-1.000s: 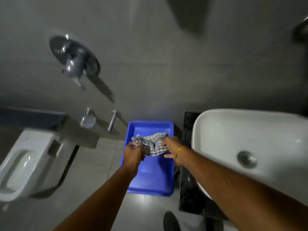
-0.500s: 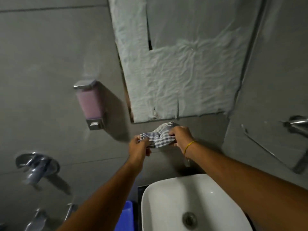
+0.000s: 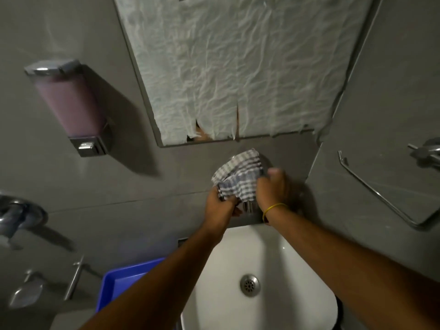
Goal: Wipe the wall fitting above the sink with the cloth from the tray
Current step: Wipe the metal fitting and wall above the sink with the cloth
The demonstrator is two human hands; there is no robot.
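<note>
Both hands grip the grey-and-white checked cloth (image 3: 239,178), draped over the round chrome wall fitting (image 3: 248,206) above the white ceramic sink (image 3: 273,258). The left hand (image 3: 220,206) pinches its lower edge with closed fingers; the right hand (image 3: 272,186), wearing a yellow wristband (image 3: 273,209), clasps its right side. The blue plastic tray (image 3: 119,282) sits well below-left of the grip.

Two bare forearms extended forward and upward, converging; left hand (image 3: 220,206) fingers curled closed, pinching fabric at its lower edge; right hand (image 3: 271,189) just beside it, fingers clenched, thumb raised, yellow band (image 3: 273,209) at wrist.
</note>
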